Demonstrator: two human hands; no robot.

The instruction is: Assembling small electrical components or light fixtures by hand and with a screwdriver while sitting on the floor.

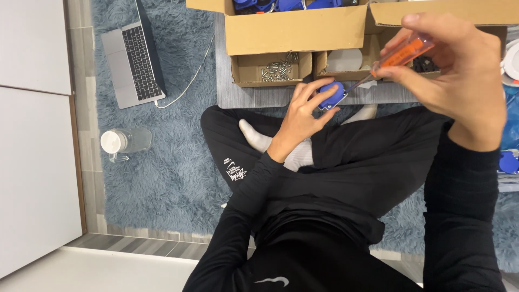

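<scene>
My left hand (303, 111) grips a small blue plastic part (333, 95) just above my crossed legs. My right hand (451, 70) is raised and closed around the orange translucent handle of a screwdriver (401, 54). Its thin metal shaft slants down to the left, and the tip meets the blue part. Both arms wear black sleeves. Behind the hands a small cardboard tray (246, 73) holds several loose silver screws (278, 69).
A large open cardboard box (294, 30) with blue parts stands at the top, on a grey board (243, 97). An open laptop (132, 59) with a white cable and a clear jar (124, 141) lie on the blue shaggy rug. More blue parts (508, 161) sit at the right edge.
</scene>
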